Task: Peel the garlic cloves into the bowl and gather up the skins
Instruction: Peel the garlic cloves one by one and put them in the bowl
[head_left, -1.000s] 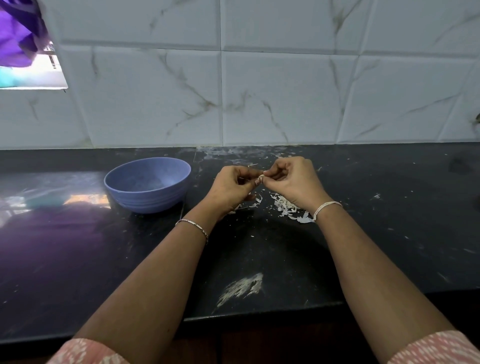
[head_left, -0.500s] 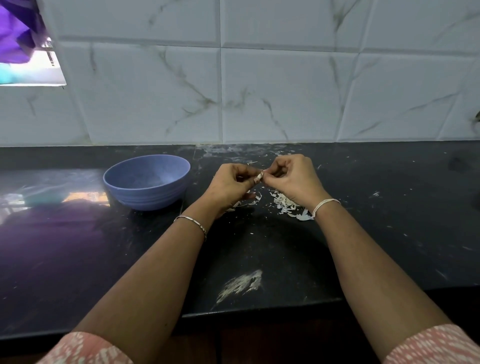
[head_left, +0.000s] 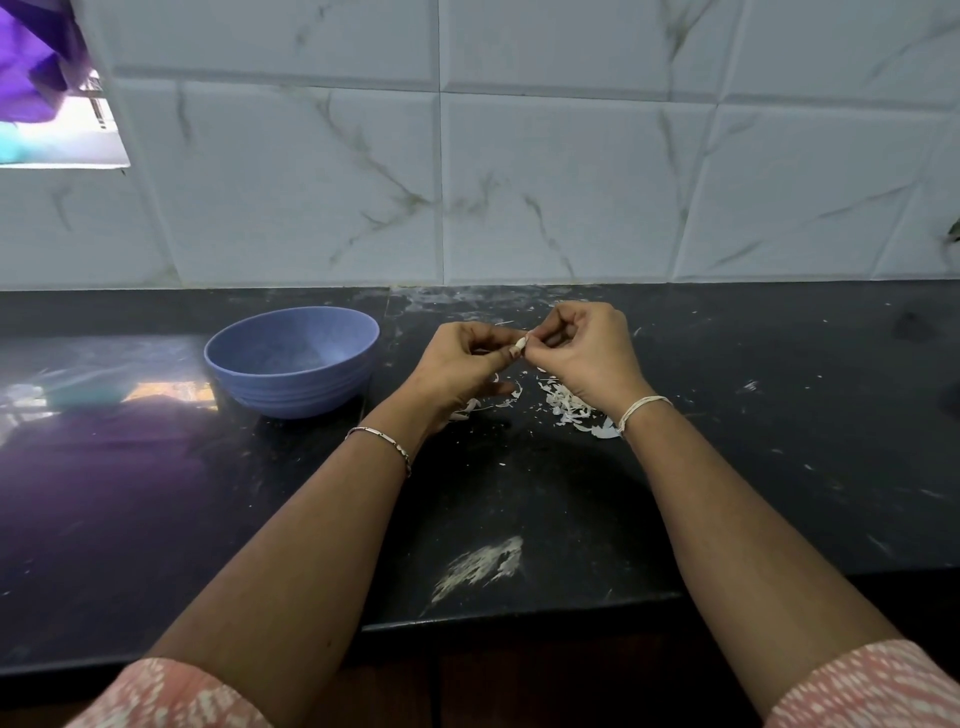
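Garlic clove (head_left: 521, 344) apparently slants upward, rightward.

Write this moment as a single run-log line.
step: peeling | left hand: pinches garlic clove | right hand: pinches same clove | bowl: left of hands | skins: loose on counter

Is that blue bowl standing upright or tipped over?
Upright: the blue bowl sits on its base on the black counter, open rim facing up.

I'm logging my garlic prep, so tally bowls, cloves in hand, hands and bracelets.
Bowl: 1
Clove: 1
Hands: 2, left hand, right hand
Bracelets: 2, left bracelet, right bracelet
Total: 6
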